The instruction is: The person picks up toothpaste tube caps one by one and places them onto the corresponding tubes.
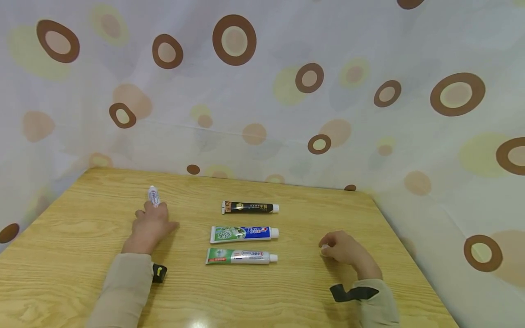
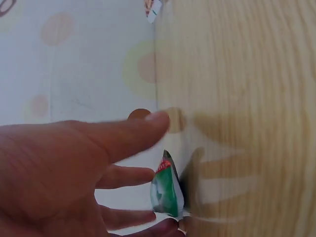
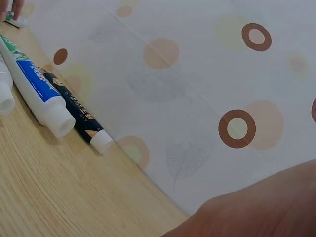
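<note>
At the far left of the table, my left hand [image 1: 151, 226] touches a small white and green toothpaste tube [image 1: 153, 196], whose narrow white tip points toward the wall. In the left wrist view the fingers look fairly straight beside the tube's green end [image 2: 168, 192], and the thumb stands apart from it. Over the right side of the table, my right hand [image 1: 346, 250] pinches a small whitish cap-like piece [image 1: 325, 248] between thumb and fingers. Its details are too small to tell. In the right wrist view only part of that hand [image 3: 256, 202] shows, its fingers hidden.
Between the hands lie a black toothpaste tube [image 1: 250, 207], a blue and green toothpaste tube [image 1: 242, 233] and a green and white toothpaste tube [image 1: 239, 256], one below another, caps to the right. A patterned cloth [image 1: 254, 105] borders the wooden table [image 1: 197, 291] behind and at the sides.
</note>
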`<action>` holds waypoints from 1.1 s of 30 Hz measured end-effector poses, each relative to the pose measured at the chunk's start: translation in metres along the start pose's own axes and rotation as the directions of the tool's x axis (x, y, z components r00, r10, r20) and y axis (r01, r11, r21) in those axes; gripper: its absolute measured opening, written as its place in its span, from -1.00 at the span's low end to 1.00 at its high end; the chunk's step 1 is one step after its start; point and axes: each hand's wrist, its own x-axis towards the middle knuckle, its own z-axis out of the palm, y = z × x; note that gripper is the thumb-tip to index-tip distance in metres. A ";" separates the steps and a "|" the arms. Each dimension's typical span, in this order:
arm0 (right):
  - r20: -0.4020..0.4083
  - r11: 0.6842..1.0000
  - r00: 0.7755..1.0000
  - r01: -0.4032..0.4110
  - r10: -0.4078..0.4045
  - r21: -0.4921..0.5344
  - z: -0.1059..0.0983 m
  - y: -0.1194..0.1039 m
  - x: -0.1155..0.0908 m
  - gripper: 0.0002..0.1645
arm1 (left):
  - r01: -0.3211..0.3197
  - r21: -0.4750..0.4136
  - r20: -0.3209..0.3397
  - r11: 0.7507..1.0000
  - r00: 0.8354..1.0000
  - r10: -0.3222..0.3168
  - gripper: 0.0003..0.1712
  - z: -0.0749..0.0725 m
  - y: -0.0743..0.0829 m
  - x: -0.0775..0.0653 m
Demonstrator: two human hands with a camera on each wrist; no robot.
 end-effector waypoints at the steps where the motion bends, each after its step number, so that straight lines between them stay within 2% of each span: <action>1: -0.002 1.000 1.000 -0.007 0.007 0.007 0.000 0.000 0.000 -0.79 | 0.007 0.008 0.004 1.000 1.000 -0.007 -0.45 0.001 -0.001 0.000; 8: 0.003 0.995 1.000 -0.028 0.028 0.093 0.004 -0.002 0.002 -0.82 | -0.006 0.037 0.013 0.999 1.000 0.005 -0.73 -0.002 -0.004 -0.003; 12: 0.002 0.991 1.000 -0.023 0.023 0.133 0.004 -0.003 0.002 -0.80 | -0.008 0.070 0.041 0.998 0.999 0.005 -0.74 -0.006 -0.004 -0.005; 15: -0.007 0.988 1.000 -0.012 0.013 0.154 0.005 -0.003 0.003 -0.81 | 0.013 0.056 0.054 0.998 0.998 -0.016 -0.72 -0.007 -0.005 -0.007; 18: -0.023 0.987 1.000 -0.005 0.009 0.163 0.008 -0.003 0.005 -0.84 | 0.034 0.027 0.039 0.999 0.999 -0.035 -0.68 -0.006 -0.009 -0.007; 23: -0.049 0.984 0.999 0.029 -0.020 0.178 0.009 -0.005 0.007 -0.82 | 0.017 -0.010 -0.020 1.000 1.000 -0.017 -0.71 -0.004 -0.015 -0.006; 27: -0.062 0.982 0.997 0.052 -0.041 0.182 0.007 -0.008 0.007 -0.78 | 0.021 -0.047 -0.022 0.999 0.999 -0.022 -0.62 -0.004 -0.019 -0.001; 33: -0.065 0.982 0.997 0.060 -0.049 0.181 0.005 -0.011 0.009 -0.74 | 0.021 -0.154 0.065 0.988 0.998 -0.011 -0.35 -0.007 -0.020 0.004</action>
